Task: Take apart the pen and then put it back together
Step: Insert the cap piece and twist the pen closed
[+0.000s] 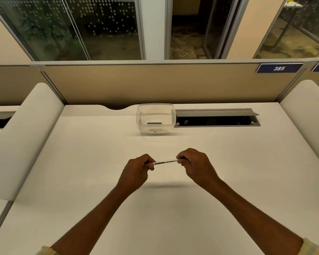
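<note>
Between your two hands, above the middle of the desk (99, 162), the pen (165, 161) is held level and clear of the surface; its soft shadow lies on the desktop just nearer you than your wrists. Your left hand (136, 171) is closed on the pen's left end, fingers curled under and thumb on top. Your right hand (195, 165) is closed on the right end in the same pinch, with a dark tip just visible at its fingers. The pen's barrel is slim, straight and white, with a dark printed band along it; the lettering is too small to read.

Open room: the desktop is a smooth, matte, off-white sheet, bare to the left, to the right and on your side of both hands. Beyond your hands, well apart, stands a clear plastic tub (156, 118) with rounded corners and handwriting on its near wall; a small blue-edged item lies inside. Touching the tub's right side is a grey metal cable trough (217, 117), its lid raised over a dark slot.

Edges: rounded white side dividers (26, 137) rise far to either side of your forearms. A tan fabric back panel (155, 83) closes the far edge, bearing a blue plate (279, 68) marked 385.
</note>
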